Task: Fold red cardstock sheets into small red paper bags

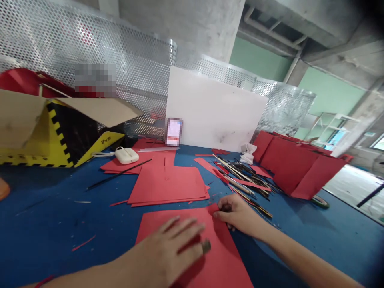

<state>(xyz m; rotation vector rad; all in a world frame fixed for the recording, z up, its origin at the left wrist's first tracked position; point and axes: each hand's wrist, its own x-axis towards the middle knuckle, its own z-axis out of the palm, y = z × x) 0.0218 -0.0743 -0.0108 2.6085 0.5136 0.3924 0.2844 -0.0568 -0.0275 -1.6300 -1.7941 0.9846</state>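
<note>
A large sheet of red paper [222, 262] lies on the blue table right in front of me. My left hand [177, 244] rests over its middle, fingers stretched out and slightly spread. A small dark piece sits at the thumb tip; what it is, I cannot make out. At the sheet's far right corner, my right hand [234, 214] is closed in a pinch, and that corner curls up between thumb and fingers. Just beyond is a small stack of red paper sheets [168, 184], its edges slightly out of line.
Pens and thin sticks [240, 184] lie heaped at the right, before red paper bags [288, 164]. A white earphone case [126, 155] sits left, near a yellow-black cardboard box [63, 136]. A phone [174, 132] leans by a white board [213, 108]. Tape [320, 201] lies right.
</note>
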